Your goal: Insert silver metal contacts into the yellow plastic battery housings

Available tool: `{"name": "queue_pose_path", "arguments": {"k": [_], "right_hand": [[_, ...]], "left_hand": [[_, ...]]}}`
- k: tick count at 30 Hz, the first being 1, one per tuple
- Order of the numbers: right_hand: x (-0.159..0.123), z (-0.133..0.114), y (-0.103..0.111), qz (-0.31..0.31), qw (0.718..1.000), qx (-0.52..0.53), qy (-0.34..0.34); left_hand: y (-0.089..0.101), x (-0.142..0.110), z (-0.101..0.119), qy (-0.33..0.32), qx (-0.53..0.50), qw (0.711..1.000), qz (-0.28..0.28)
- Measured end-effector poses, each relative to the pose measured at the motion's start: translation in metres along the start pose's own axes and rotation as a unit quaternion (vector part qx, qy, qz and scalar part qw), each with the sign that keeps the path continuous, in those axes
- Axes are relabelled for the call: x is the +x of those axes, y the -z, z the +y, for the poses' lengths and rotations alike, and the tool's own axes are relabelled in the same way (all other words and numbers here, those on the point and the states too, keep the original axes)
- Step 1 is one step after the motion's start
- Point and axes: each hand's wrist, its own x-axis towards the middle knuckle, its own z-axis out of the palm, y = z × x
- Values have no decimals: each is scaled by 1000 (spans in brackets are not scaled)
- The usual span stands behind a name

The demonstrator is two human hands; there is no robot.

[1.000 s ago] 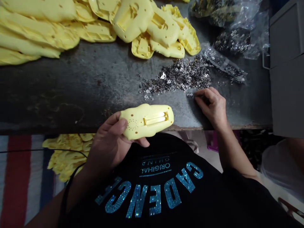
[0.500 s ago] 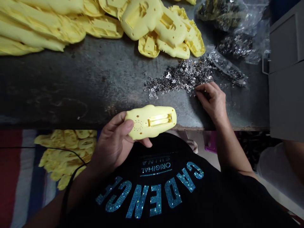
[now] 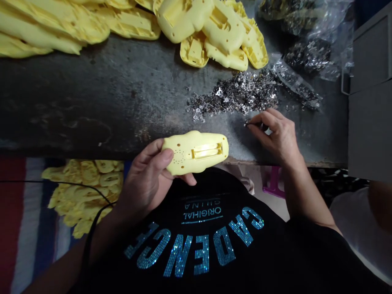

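My left hand (image 3: 150, 173) grips a yellow plastic shell (image 3: 183, 157) by its left end, thumb on top, over the table's front edge. The shell's upper face shows a battery recess, screw holes and a ring of small perforations. My right hand (image 3: 274, 132) pinches a small metal piece (image 3: 246, 124) between thumb and forefinger, just in front of a pile of small shiny metal contact pieces (image 3: 239, 96). The fingertips cover most of that piece.
Many yellow shells (image 3: 225, 30) are heaped along the table's back, and more (image 3: 88, 188) lie below its front edge at left. Plastic bags (image 3: 309, 53) of metal parts are at back right, beside a white cabinet (image 3: 370, 98). A black cable (image 3: 92, 228) crosses my left forearm.
My right hand has drawn back slightly from the pile, with a small metal piece now showing at its fingertips. My left hand holds the shell almost as before.
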Motion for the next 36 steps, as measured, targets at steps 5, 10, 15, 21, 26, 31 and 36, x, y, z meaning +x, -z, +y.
{"name": "queue_pose_path", "arguments": {"k": [5, 10, 15, 21, 26, 31, 36], "right_hand": [[-13, -4, -2, -26, 997, -69, -5], [-21, -5, 0, 19, 994, -104, 12], [-25, -6, -6, 35, 985, -162, 42], [-30, -5, -7, 74, 980, -171, 62], [-29, -2, -3, 54, 996, -65, 22], [-35, 8, -8, 50, 998, -21, -24], [-42, 9, -10, 100, 993, 32, -58]], "left_hand": [[1, 0, -1, -6, -15, 1000, -10], [3, 0, -2, -17, -19, 1000, -4], [5, 3, -7, -31, -30, 999, -27], [4, 3, -7, -31, -40, 998, -31], [1, 1, -7, -33, -35, 999, -26], [-1, 1, -6, -27, -39, 999, -6], [-2, 2, -5, -15, -36, 999, 10]]}}
